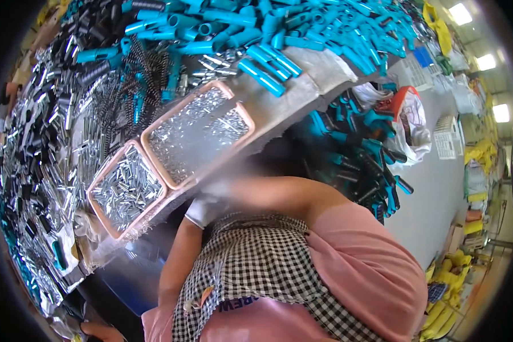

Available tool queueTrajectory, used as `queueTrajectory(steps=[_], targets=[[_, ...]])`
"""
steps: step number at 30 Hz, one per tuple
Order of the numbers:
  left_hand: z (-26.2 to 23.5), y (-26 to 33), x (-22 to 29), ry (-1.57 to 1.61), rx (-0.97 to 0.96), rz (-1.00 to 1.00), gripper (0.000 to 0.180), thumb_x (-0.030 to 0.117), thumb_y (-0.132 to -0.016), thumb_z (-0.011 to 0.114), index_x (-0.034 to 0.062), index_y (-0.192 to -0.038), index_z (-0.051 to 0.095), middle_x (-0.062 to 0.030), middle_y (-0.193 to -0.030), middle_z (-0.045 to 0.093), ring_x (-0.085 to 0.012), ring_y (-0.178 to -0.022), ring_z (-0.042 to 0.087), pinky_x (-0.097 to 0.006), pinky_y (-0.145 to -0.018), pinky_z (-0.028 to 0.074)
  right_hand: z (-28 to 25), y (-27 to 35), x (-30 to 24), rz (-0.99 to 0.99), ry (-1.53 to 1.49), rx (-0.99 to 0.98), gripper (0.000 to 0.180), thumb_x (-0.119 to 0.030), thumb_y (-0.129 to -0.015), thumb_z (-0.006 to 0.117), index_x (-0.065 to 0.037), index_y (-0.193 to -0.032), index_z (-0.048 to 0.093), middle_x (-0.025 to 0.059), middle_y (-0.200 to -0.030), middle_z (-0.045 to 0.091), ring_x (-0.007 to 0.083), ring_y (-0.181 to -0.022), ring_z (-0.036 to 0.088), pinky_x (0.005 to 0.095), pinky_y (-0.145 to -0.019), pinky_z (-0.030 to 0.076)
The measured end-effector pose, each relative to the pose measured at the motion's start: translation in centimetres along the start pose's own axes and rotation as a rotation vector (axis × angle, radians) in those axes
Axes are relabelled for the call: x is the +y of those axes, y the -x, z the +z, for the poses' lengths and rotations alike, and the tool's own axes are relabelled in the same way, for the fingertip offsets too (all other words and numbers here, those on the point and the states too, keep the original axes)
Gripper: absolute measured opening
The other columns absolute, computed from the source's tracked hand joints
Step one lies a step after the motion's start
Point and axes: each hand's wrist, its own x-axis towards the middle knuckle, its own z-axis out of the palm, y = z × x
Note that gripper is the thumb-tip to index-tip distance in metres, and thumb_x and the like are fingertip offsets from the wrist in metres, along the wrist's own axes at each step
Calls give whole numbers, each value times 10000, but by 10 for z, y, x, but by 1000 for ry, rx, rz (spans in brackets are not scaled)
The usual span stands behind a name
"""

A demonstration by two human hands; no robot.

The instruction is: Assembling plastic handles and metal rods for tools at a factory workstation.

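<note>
My left hand [201,212], in a white glove, is close to my body at the table's front edge. Its fingers are hidden behind my right hand and a blur. My right arm reaches across from the right, and my right hand [221,187] is smeared by motion beside the left one. Whether either hand holds something does not show. Just beyond them stands a pink bin [175,185] heaped with small shiny metal parts [182,134]. Left of it, a second pink bin [115,233] contains short silver pins [128,194].
Teal plastic tool housings [233,25] are piled along the table's far side. Dark coil springs [137,80] and silver rods [45,176] spread at left. More teal-and-black pieces [376,154] lie right, near a white sack [416,134]. Another person's hand [100,330] shows at lower left.
</note>
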Motion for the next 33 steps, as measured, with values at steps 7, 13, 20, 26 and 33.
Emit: queueTrajectory(steps=[7, 13, 20, 26, 33], targets=[[31, 20, -7, 525, -45, 375, 528, 449, -951, 497, 90, -1330, 572, -149, -1348, 559, -334, -1135, 572, -507, -943, 486, -49, 191, -102, -245, 517, -153, 538, -208, -772, 677, 11, -1252, 570, 220, -930, 697, 313, -869, 694, 431, -769, 527], [60, -11, -23, 620, 294, 218, 302, 393, -1001, 484, 101, -958, 550, -76, -900, 598, -262, -854, 599, -433, -842, 528, -86, 318, -70, -555, 773, 77, 569, -227, -778, 749, -118, -1305, 566, 177, -994, 699, 359, -903, 686, 440, -788, 546], [142, -21, -30, 132, -269, 213, 638, 607, -960, 482, 23, -1205, 554, -167, -1181, 611, -353, -1139, 583, -549, -1020, 439, -171, 420, -96, -420, 470, 510, 491, -147, -707, 799, -35, -1170, 680, 69, -952, 708, 168, -857, 678, 330, -790, 540], [138, -7, -3, -1124, -35, 473, 552, 428, -1001, 552, -44, -1286, 571, -142, -1117, 682, -220, -1042, 643, -353, -949, 498, -199, 503, -137, -50, 509, 830, 445, -53, -707, 754, -22, -1144, 683, 61, -890, 691, 159, -807, 644, 324, -775, 527], [85, 42, -13, -992, 447, 323, 379, 269, -998, 567, -57, -1185, 619, -117, -990, 707, -166, -910, 667, -308, -836, 533, -271, 314, -27, -19, 795, 782, 389, -297, -792, 725, -90, -1121, 701, 196, -1030, 714, 382, -953, 688, 449, -868, 538]])
